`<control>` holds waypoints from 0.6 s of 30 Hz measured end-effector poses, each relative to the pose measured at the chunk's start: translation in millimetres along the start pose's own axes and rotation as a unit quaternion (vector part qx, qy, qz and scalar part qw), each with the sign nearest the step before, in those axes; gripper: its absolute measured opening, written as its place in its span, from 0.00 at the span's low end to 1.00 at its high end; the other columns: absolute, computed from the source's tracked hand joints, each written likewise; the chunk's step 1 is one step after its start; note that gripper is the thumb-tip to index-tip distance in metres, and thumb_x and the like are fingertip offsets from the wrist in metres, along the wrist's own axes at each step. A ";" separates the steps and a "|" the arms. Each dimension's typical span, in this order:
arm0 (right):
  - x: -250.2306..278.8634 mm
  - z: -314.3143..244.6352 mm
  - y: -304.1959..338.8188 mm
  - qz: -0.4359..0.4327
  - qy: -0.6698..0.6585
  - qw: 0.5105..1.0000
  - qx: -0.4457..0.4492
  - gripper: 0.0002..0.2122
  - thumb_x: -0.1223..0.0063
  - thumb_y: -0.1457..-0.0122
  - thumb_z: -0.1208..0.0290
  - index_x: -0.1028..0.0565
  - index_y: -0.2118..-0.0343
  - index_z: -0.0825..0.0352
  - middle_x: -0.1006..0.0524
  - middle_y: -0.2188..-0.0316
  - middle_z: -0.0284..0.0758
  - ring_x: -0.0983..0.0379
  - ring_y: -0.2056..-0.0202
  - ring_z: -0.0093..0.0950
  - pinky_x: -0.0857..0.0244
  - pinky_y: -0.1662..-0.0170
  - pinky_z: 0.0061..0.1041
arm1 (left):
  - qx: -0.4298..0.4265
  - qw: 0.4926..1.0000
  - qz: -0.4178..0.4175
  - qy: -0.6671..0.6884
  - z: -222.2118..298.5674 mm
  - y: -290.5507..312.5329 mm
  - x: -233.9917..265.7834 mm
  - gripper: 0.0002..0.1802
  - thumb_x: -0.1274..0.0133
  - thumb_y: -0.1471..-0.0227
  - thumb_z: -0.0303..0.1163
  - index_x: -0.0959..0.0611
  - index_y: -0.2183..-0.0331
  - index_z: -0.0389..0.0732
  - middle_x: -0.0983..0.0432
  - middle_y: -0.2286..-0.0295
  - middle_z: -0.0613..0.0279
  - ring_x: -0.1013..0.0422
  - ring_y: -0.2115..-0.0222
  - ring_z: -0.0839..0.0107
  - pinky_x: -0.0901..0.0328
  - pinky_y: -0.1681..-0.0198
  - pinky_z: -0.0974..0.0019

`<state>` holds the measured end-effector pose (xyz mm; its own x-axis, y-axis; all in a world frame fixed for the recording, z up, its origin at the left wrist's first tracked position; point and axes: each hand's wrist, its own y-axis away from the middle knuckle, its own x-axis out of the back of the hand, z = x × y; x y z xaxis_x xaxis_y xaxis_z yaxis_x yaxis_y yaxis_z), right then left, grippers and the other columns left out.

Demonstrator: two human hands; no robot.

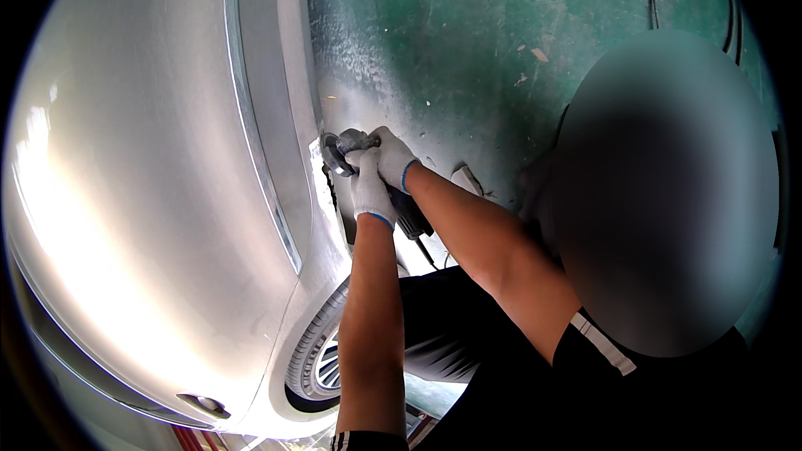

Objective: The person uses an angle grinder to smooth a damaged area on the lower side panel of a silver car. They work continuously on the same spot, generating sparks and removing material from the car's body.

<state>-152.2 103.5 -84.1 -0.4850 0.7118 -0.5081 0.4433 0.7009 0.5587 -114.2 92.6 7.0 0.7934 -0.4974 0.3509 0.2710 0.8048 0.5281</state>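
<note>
Both my hands wear white work gloves with blue cuffs and are closed round a dark angle grinder (409, 215). My left hand (369, 188) grips it on the side nearer the car. My right hand (393, 157) holds it close to the grinder's head, partly overlapping the tool. The grinder's disc end meets the lower sill (322, 177) of a silver-grey car (150, 142), where the edge looks white and ragged. A small orange streak shows on the floor just beyond the disc. Whether the disc is spinning cannot be told.
The car's rear wheel (322, 359) is beside my left forearm. Pale dust spreads over the green floor (484, 25) along the sill. A power cord trails from the grinder toward my legs. A small pale block (468, 179) lies right of my hands; a large blurred shape (668, 192) covers the right.
</note>
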 end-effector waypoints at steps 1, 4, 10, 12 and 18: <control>-0.4 -1.4 1.8 0.000 -0.016 1.000 0.008 0.37 0.24 0.52 0.48 0.25 0.47 0.73 0.17 0.55 0.52 0.18 0.52 0.42 0.27 0.46 0.37 | -0.031 0.999 -0.006 -0.011 1.3 3.0 -1.1 0.22 0.36 0.43 0.42 0.17 0.49 0.45 0.18 0.56 0.60 0.21 0.56 0.61 0.24 0.50 0.58; -0.4 14.5 -21.1 -0.019 0.043 0.999 -0.015 0.38 0.24 0.51 0.49 0.26 0.45 0.73 0.17 0.53 0.51 0.19 0.51 0.41 0.27 0.46 0.36 | 0.065 0.997 0.036 0.019 -7.5 -15.3 2.3 0.23 0.35 0.43 0.42 0.17 0.49 0.44 0.18 0.57 0.59 0.20 0.58 0.62 0.24 0.52 0.59; -12.3 21.5 -3.7 0.008 -0.049 0.998 0.026 0.35 0.26 0.48 0.50 0.27 0.44 0.70 0.17 0.51 0.55 0.18 0.49 0.48 0.27 0.44 0.39 | 0.006 0.998 0.023 -0.054 -3.7 1.4 3.9 0.35 0.36 0.45 0.43 0.23 0.43 0.31 0.20 0.54 0.52 0.20 0.56 0.58 0.24 0.51 0.57; -11.7 21.2 4.3 -0.003 -0.013 1.000 0.018 0.35 0.26 0.48 0.50 0.27 0.44 0.70 0.17 0.52 0.55 0.18 0.49 0.48 0.27 0.44 0.39 | -0.006 0.998 0.029 -0.060 -4.7 9.5 7.7 0.34 0.37 0.45 0.43 0.23 0.44 0.30 0.20 0.53 0.51 0.21 0.55 0.57 0.24 0.50 0.56; -10.7 9.8 22.9 0.009 -0.003 1.000 0.026 0.37 0.26 0.48 0.51 0.28 0.42 0.70 0.17 0.51 0.53 0.19 0.48 0.46 0.28 0.42 0.38 | 0.004 0.998 0.030 -0.047 0.3 20.4 5.2 0.31 0.39 0.43 0.46 0.20 0.44 0.37 0.20 0.53 0.53 0.22 0.52 0.60 0.27 0.47 0.59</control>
<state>-129.4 112.4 -72.3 -0.4722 0.7238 -0.5031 0.4908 0.6900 0.5320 -104.8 106.3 19.8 0.7536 -0.4768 0.4526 0.2197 0.8316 0.5101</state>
